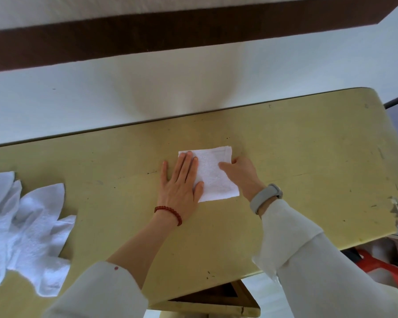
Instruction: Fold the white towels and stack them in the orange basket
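One small white terry towel folded into a rectangle (213,174) lies mid-bench on the worn yellow wooden bench (308,157), its long axis running from the far edge toward the person, slightly tilted. The left hand (182,182) presses flat on its left side, fingers straight; the right hand (240,172) pinches its right edge. A heap of unfolded white towels (25,228), number unclear, sits at the left; bare bench lies right.

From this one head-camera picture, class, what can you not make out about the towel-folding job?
- Orange basket: only an orange-red piece shows under the table's right end; it cannot be identified.
- Unfolded towels: cut off by the left edge; their count is unclear.
- Folded towel: the left hand covers its left part.
- Right hand: its fingertips at the towel's edge are hidden.
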`<state>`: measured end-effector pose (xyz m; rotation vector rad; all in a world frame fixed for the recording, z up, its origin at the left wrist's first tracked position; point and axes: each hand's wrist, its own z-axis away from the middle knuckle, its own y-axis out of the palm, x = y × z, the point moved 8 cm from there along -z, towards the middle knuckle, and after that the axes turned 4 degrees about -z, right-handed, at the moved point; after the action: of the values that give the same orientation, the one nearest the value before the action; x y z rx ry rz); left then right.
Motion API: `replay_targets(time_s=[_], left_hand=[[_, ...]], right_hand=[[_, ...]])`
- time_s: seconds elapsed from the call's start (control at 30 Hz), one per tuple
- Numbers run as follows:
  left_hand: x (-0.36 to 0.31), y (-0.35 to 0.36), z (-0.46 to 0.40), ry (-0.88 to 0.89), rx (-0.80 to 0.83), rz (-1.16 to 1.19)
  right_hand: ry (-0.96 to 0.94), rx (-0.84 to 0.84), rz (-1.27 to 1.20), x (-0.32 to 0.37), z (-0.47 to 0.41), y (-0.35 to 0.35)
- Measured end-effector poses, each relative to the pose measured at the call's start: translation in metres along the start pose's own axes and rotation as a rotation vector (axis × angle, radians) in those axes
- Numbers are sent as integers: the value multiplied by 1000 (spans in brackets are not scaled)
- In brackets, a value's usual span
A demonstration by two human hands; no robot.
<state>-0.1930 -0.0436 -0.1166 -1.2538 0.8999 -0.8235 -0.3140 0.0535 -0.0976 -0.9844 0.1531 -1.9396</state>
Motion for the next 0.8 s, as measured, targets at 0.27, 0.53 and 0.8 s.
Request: replay_targets(time_s=[0.27, 0.53, 0.8], left_hand=[[1, 1, -1, -6, 21, 5], [41, -38, 34, -441, -71, 663], [63, -81, 130, -777, 33, 1694]], right_hand=[[19, -34, -397, -4, 12, -9], [-539, -39, 70, 75, 74, -8], [-871, 412, 191, 122, 184, 39]])
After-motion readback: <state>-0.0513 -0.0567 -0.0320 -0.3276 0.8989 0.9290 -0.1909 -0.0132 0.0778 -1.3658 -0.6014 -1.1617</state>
